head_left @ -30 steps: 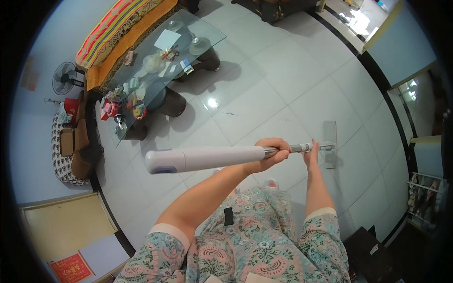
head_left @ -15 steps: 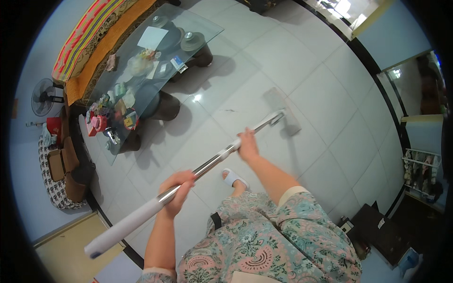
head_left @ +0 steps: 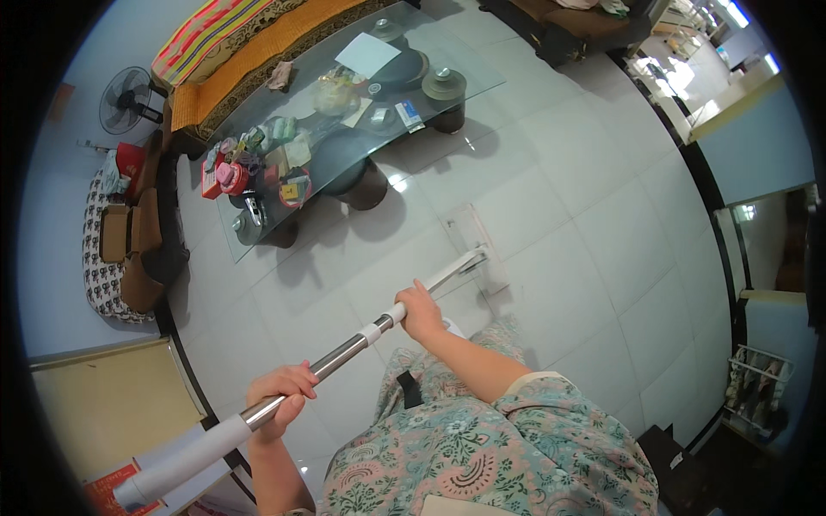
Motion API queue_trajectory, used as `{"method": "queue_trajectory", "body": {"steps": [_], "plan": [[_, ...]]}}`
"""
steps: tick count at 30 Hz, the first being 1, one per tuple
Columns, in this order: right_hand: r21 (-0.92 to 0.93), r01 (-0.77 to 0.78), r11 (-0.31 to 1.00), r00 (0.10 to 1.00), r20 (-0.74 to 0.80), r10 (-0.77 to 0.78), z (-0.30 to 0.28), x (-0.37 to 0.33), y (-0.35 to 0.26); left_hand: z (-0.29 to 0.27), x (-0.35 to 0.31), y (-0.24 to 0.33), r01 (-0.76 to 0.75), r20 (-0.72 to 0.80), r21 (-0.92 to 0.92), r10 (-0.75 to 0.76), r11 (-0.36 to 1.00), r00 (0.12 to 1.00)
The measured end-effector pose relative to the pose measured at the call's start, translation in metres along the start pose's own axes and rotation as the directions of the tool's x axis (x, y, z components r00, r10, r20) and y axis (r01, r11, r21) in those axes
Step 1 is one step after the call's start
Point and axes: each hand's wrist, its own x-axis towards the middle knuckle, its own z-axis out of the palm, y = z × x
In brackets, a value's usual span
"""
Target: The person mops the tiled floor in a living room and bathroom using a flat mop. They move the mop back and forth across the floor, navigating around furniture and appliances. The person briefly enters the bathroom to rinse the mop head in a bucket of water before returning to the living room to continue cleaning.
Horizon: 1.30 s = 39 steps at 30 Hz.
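Observation:
A flat mop (head_left: 348, 351) with a long silver and white pole slants across the view, from a thick white grip at lower left to a flat rectangular head (head_left: 475, 245) on the pale floor tiles. Both of my hands are closed round the pole. My left hand (head_left: 280, 397) wraps the metal part just above the white grip. Farther down, my right hand (head_left: 419, 314) holds the pole near its white collar. The mop head lies flat on the floor, its outline partly faint against the tiles.
A glass-topped coffee table (head_left: 361, 138) crowded with things stands ahead left on dark round legs. Behind it runs a long sofa (head_left: 225, 90). A fan (head_left: 129, 101) and brown chair (head_left: 148, 258) stand left. At the far right is a dark sofa (head_left: 572, 30); a small shoe rack (head_left: 757, 387) stands right.
The mop head has moved left and nearer to me across the tiles, and both hands have drawn back with the pole. The view has shifted, showing more of the far room.

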Motion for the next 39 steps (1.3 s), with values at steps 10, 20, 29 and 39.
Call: {"method": "queue_trajectory", "body": {"steps": [10, 20, 29, 39], "plan": [[-0.332, -0.083, 0.94, 0.953, -0.304, -0.023, -0.1, 0.101, 0.143, 0.073, 0.149, -0.086, -0.076, 0.157, -0.115, 0.094, 0.99, 0.983], [-0.354, -0.209, 0.912, 0.978, -0.092, 0.189, -0.073, 0.194, 0.141, 0.031, 0.207, -0.115, -0.041, -0.012, -0.213, 0.04, 0.976, 0.999], [-0.336, 0.165, 0.927, 0.905, 0.425, -0.007, 0.045, 0.196, 0.021, -0.025, 0.07, -0.077, 0.202, -0.577, -0.079, -0.21, 0.976, 0.79], [-0.111, 0.27, 0.957, 0.744, 0.654, -0.134, 0.072, 0.121, -0.071, -0.039, 0.006, 0.011, 0.252, -0.599, 0.024, -0.188, 0.968, 0.779]]}}
